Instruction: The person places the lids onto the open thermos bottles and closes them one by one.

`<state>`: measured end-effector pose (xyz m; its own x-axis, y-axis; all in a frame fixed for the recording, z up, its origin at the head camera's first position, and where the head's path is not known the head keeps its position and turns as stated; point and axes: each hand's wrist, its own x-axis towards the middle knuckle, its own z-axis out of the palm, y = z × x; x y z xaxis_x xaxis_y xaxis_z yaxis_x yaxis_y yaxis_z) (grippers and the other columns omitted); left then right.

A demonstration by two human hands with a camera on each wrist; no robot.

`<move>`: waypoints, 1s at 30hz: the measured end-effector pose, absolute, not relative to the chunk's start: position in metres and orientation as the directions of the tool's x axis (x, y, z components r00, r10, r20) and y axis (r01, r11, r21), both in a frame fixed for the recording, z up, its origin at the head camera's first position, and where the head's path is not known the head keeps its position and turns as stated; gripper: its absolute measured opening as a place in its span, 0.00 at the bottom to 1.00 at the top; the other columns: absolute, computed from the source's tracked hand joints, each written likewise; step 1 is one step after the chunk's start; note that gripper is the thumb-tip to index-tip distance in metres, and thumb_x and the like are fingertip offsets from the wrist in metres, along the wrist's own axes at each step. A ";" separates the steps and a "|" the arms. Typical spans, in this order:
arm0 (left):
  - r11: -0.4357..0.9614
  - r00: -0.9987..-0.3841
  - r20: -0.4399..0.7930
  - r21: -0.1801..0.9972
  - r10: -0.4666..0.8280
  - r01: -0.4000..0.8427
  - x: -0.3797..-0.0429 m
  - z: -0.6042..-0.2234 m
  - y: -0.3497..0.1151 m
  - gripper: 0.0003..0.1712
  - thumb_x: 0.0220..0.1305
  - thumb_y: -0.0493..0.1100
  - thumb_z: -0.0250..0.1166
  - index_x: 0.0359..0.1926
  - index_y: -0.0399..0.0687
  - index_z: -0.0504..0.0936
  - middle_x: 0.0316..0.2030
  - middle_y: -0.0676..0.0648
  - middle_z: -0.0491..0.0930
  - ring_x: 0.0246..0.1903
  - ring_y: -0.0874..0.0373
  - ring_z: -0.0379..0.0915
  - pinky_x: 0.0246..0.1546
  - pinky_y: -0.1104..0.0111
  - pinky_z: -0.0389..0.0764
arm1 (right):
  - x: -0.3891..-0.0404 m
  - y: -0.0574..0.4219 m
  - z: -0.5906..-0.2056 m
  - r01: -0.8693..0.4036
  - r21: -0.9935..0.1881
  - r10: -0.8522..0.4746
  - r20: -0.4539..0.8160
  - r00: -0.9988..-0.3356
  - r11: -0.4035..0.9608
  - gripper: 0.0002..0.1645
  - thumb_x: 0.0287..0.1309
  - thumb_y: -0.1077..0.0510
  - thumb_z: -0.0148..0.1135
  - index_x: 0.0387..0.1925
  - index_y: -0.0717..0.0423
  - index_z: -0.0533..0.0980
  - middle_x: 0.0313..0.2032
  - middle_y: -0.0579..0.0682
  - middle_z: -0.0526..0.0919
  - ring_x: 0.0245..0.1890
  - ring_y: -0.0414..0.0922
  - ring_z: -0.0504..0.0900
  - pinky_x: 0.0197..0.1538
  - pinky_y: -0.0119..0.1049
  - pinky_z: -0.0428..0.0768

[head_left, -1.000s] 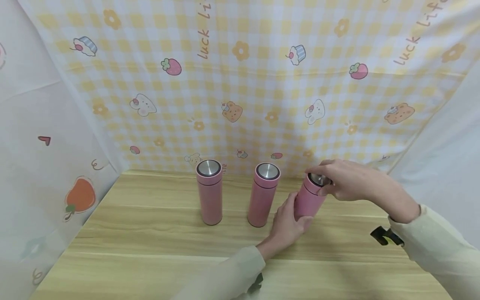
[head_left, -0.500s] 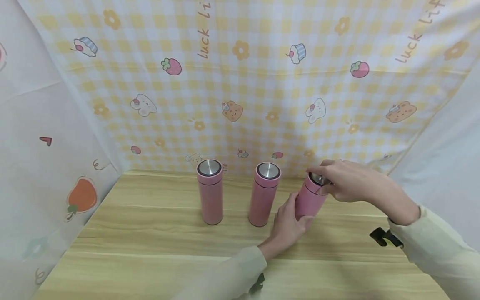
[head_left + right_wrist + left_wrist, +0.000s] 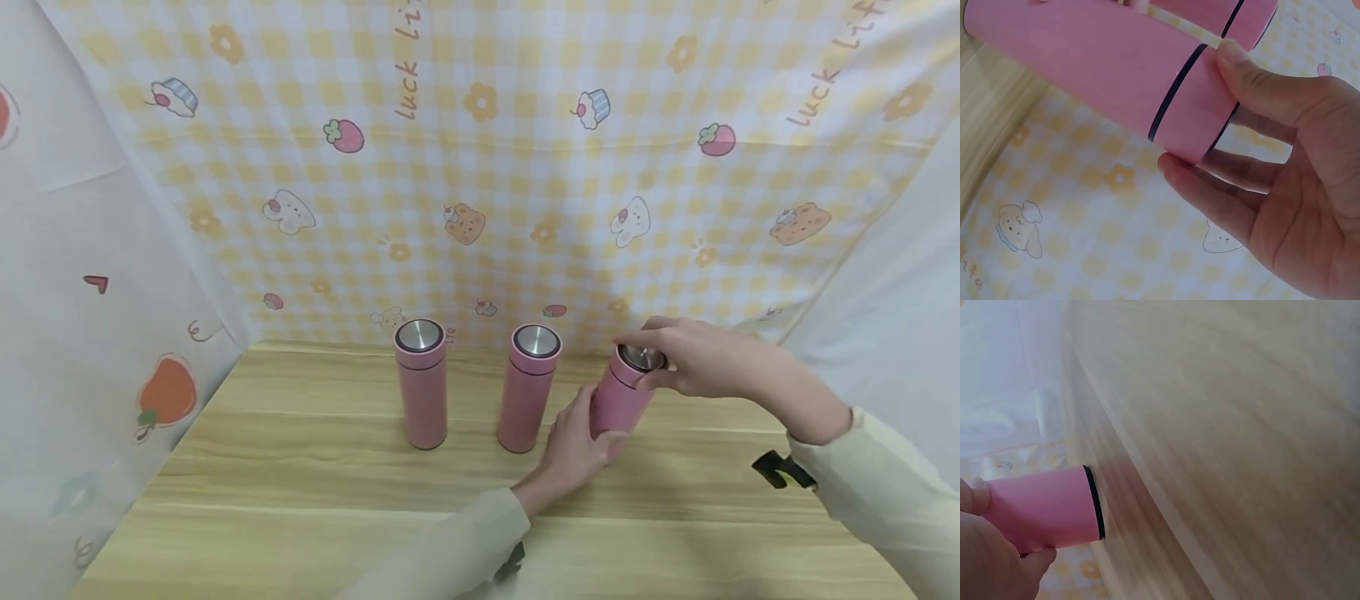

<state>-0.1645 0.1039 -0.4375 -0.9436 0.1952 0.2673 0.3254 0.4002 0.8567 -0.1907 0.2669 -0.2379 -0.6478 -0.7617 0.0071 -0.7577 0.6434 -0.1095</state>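
Note:
Three pink thermos bottles with steel-topped lids stand in a row on the wooden table. My left hand (image 3: pixel 576 446) grips the body of the right-hand thermos (image 3: pixel 619 407), thumb on the near side. In the left wrist view, the black base ring of this thermos (image 3: pixel 1047 509) meets the tabletop. My right hand (image 3: pixel 701 358) holds its lid (image 3: pixel 1194 106) from above, with thumb and fingertips on opposite sides of the rim. A dark seam separates lid from body in the right wrist view. The middle thermos (image 3: pixel 527 392) and the left thermos (image 3: pixel 422 387) stand upright, untouched.
A yellow checked cloth (image 3: pixel 480 167) with cartoon prints hangs behind the table (image 3: pixel 315 467). White cloth (image 3: pixel 97 250) closes off the left side, and more white fabric hangs at the right.
The right hand has turned and shifted slightly on the lid, showing more of its steel top. The left hand keeps its grip, and the bottles stay in place.

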 end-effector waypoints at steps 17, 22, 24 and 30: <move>0.398 -0.944 0.258 0.859 0.208 0.322 -0.164 -0.439 0.105 0.40 0.64 0.48 0.74 0.72 0.53 0.64 0.60 0.52 0.77 0.55 0.61 0.74 0.57 0.63 0.78 | -0.196 0.280 -0.245 -0.799 -0.194 -0.813 0.009 -0.582 0.569 0.38 0.54 0.67 0.76 0.67 0.54 0.75 0.61 0.50 0.78 0.58 0.50 0.78 0.56 0.48 0.82; 0.411 -0.948 0.256 0.856 0.190 0.313 -0.163 -0.438 0.106 0.41 0.63 0.48 0.74 0.72 0.53 0.65 0.59 0.52 0.77 0.54 0.61 0.75 0.56 0.62 0.79 | -0.195 0.277 -0.247 -0.813 -0.161 -0.819 0.047 -0.572 0.559 0.37 0.53 0.68 0.76 0.65 0.56 0.76 0.60 0.50 0.79 0.57 0.49 0.79 0.55 0.46 0.83; 0.417 -0.949 0.257 0.854 0.181 0.310 -0.163 -0.438 0.106 0.41 0.63 0.48 0.75 0.72 0.53 0.65 0.59 0.52 0.78 0.54 0.60 0.75 0.55 0.61 0.80 | -0.195 0.276 -0.247 -0.819 -0.147 -0.821 0.059 -0.567 0.555 0.37 0.53 0.69 0.76 0.65 0.56 0.76 0.60 0.51 0.79 0.57 0.49 0.79 0.54 0.46 0.83; 0.420 -0.950 0.264 0.853 0.165 0.310 -0.164 -0.438 0.106 0.40 0.63 0.48 0.75 0.71 0.54 0.66 0.57 0.53 0.78 0.52 0.62 0.76 0.52 0.61 0.81 | -0.195 0.274 -0.247 -0.820 -0.124 -0.820 0.067 -0.569 0.559 0.38 0.52 0.69 0.76 0.65 0.58 0.76 0.58 0.53 0.80 0.54 0.49 0.81 0.50 0.45 0.84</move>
<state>-0.1635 0.1059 -0.4383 -0.9502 0.1652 0.2642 0.3101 0.4198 0.8530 -0.1947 0.2740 -0.2468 -0.5689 -0.8197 0.0674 -0.8199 0.5588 -0.1240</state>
